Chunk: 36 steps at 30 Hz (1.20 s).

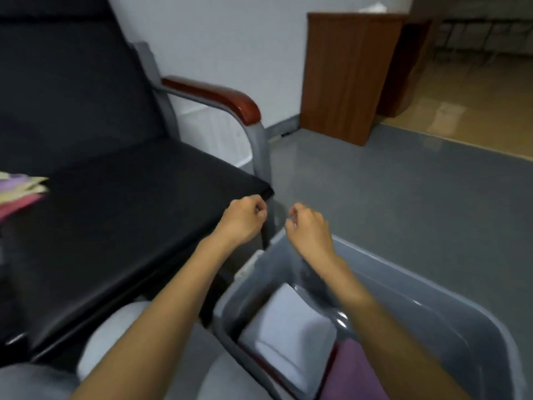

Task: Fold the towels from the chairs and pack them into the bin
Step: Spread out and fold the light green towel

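Observation:
A grey plastic bin (450,307) stands on the floor at lower right. Inside it lie a folded white towel (291,327) and, beside it, a folded purple towel (354,373). My left hand (245,220) hovers over the front corner of the black chair seat (129,226), fingers curled shut with nothing in them. Over the bin's far rim my right hand (308,229) is also curled shut and holds nothing. A pile of coloured towels (20,192) in pink, purple and pale yellow lies on the seat at the far left edge.
The chair has a grey metal frame and a red-brown armrest (219,96). A brown wooden cabinet (349,76) stands against the wall behind. Grey floor (403,183) stretches to the right of the chair. My knees in light trousers (109,339) are next to the bin.

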{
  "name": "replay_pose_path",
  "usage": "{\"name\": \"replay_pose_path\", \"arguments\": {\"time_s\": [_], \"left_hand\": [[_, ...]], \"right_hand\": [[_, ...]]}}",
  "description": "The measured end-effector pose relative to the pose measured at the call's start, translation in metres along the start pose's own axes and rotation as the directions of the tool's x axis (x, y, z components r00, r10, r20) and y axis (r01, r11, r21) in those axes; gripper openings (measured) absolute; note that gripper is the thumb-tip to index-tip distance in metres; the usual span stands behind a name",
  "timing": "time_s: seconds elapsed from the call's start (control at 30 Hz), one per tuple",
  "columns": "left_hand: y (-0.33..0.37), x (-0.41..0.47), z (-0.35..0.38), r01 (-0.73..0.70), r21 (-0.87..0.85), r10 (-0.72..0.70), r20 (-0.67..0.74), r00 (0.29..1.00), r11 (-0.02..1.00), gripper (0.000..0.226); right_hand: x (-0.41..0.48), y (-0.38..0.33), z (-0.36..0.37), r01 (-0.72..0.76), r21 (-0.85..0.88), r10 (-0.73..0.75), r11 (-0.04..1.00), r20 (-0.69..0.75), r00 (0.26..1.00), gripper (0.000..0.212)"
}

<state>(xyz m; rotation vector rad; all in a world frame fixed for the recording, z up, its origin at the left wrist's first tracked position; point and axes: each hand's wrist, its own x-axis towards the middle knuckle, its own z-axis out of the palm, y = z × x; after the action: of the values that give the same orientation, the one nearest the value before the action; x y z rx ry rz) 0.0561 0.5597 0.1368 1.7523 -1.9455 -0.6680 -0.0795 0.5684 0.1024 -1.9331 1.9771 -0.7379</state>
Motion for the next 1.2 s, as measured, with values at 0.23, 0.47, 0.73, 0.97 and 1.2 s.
{"name": "replay_pose_path", "arguments": {"time_s": [0.23, 0.47, 0.73, 0.97, 1.2], "left_hand": [[-0.106, -0.041, -0.14, 0.308, -0.04, -0.298, -0.397, 0.868, 0.951, 0.022], [-0.245, -0.112, -0.211, 0.668, -0.021, -0.576, -0.526, 0.626, 0.744, 0.029], [-0.365, -0.134, -0.273, 0.798, 0.024, -0.656, -0.554, 0.512, 0.602, 0.029], [-0.439, -0.117, -0.301, 0.745, 0.074, -0.614, -0.515, 0.598, 0.663, 0.063], [-0.477, -0.09, -0.334, 0.752, 0.079, -0.463, -0.745, 0.481, 0.655, 0.048]], "right_hand": [[0.026, -0.189, 0.057, 0.335, 0.285, -0.383, 0.898, 0.133, 0.914, 0.016], [0.006, -0.347, 0.168, 0.375, 0.361, -0.517, 0.854, 0.507, 0.689, 0.016], [-0.007, -0.456, 0.254, 0.415, 0.454, -0.615, 0.788, 0.594, 0.518, 0.026], [0.014, -0.499, 0.31, 0.419, 0.473, -0.631, 0.775, 0.618, 0.469, 0.042], [0.036, -0.521, 0.334, 0.492, 0.524, -0.711, 0.695, 0.404, 0.575, 0.044]]}}
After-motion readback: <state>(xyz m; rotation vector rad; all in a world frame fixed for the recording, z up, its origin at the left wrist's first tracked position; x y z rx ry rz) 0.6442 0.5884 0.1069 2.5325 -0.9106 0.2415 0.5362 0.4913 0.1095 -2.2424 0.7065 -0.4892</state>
